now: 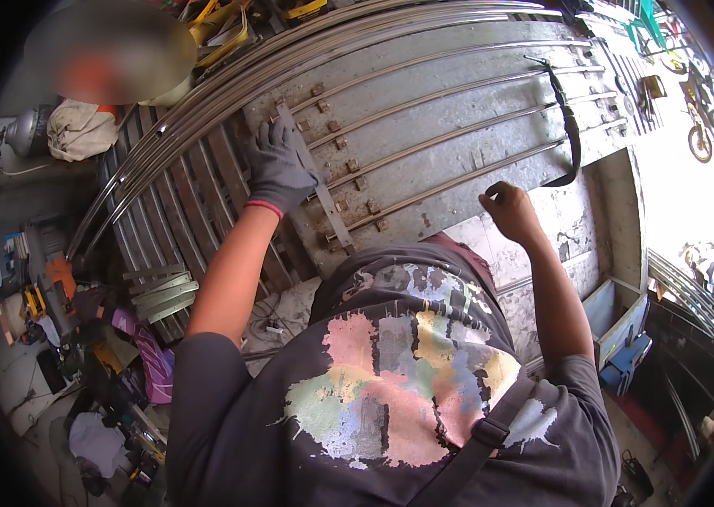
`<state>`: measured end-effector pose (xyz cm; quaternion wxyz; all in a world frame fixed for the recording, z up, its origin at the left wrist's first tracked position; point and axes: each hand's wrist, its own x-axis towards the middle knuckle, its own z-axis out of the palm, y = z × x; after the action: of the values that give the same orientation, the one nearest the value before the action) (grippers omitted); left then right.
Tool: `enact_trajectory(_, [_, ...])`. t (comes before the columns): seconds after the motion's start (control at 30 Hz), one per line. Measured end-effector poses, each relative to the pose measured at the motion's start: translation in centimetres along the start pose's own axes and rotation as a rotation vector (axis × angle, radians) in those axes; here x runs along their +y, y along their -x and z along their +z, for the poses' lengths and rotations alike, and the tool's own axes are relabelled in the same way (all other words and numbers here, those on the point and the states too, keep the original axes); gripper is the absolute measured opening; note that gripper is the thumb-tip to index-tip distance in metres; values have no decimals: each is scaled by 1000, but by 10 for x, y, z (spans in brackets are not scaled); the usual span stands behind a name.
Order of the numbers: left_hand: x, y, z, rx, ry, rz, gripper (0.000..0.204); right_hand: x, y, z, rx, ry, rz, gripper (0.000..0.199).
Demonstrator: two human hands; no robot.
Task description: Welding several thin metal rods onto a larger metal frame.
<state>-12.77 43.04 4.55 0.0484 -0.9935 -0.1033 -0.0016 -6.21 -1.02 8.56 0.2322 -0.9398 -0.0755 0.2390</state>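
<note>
Cluttered workshop floor surrounded the scene, strewn with tools and rags at the left. Across the middle lay a large grey metal panel with thin rods welded across it, beside a rack of dark slats. A flat metal bar crossed the rods' ends. The gloved left hand pressed flat and open on that bar. The bare right hand gripped the panel's near edge, fingers curled.

White sack top left, blue box right, purple cloth w/ clutter left.
</note>
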Motion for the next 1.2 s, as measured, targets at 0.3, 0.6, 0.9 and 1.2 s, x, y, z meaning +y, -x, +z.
enact_trajectory(0.3, [-2,22,17,-343,241,3,148,61,-140,-84,598,451,91,59])
enact_trajectory(0.6, [8,19,8,-223,238,29,147,166,-239,-135,355,378,216,49])
enact_trajectory(0.9, [2,20,7,-220,0,47,143,141,-155,-161,675,312,182,45])
enact_trajectory(1.2, [6,15,-5,-428,-80,65,148,62,-16,-277,823,602,89,42])
